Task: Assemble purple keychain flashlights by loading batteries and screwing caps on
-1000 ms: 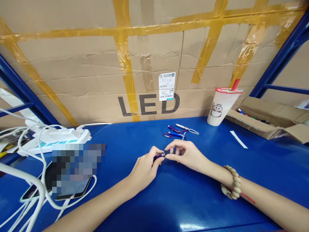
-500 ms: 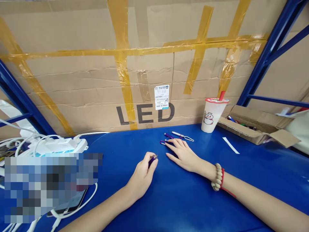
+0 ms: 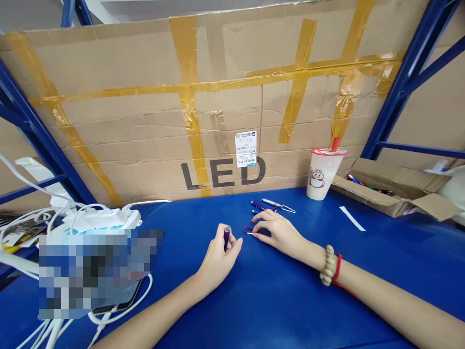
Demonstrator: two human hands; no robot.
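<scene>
My left hand (image 3: 220, 261) is closed round a slim purple pen-like cylinder (image 3: 226, 237), held upright with its metal end up. To its right, my right hand (image 3: 281, 235) pinches a small purple carabiner clip (image 3: 247, 230) between thumb and fingertips, low over the blue table. Just beyond those fingers lie another purple pen-like cylinder (image 3: 258, 205) and a silver one (image 3: 271, 202) with a carabiner clip (image 3: 288, 209) at its end. A short blue piece (image 3: 255, 211) shows beside them, partly hidden by my right hand.
A white cup (image 3: 323, 177) with a red straw stands at the back right, beside an open cardboard box (image 3: 385, 194). A white strip (image 3: 352, 218) lies before it. White cables, a power strip (image 3: 119, 220) and a phone (image 3: 119, 295) crowd the left. A large carton (image 3: 145, 145) backs the table.
My right hand has gone from fingers spread over the small items to a pinch on the purple clip, drawn nearer. My left hand has turned the purple cylinder more upright. The view has shifted slightly.
</scene>
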